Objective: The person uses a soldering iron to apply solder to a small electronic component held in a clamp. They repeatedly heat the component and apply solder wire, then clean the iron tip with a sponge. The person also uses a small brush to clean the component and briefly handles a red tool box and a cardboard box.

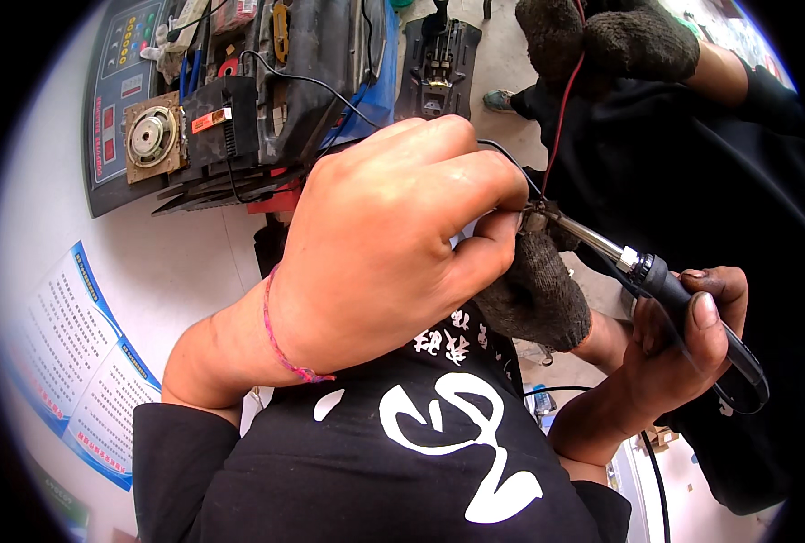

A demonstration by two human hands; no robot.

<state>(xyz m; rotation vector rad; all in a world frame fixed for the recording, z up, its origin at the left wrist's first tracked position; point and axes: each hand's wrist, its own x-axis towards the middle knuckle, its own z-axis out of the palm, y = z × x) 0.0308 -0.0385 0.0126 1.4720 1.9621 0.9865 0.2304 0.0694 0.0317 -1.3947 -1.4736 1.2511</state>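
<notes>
My left hand is closed in a pinch just left of centre. Its fingertips meet beside a small joint of wires, and what lies between them is hidden. In my right hand is a soldering iron with a black handle and a metal shaft. The iron's tip reaches up and left to the joint, close to my left fingertips. A red and black wire runs up from there to a co-worker's dark, dirty gloves. Another gloved hand of a co-worker is just below the joint, partly behind my left hand.
At the upper left, a machine with a control panel carries a round speaker, a black box and tools. A black pedal-like metal part lies beyond. Posters hang on the wall at left. A black cable hangs at lower right.
</notes>
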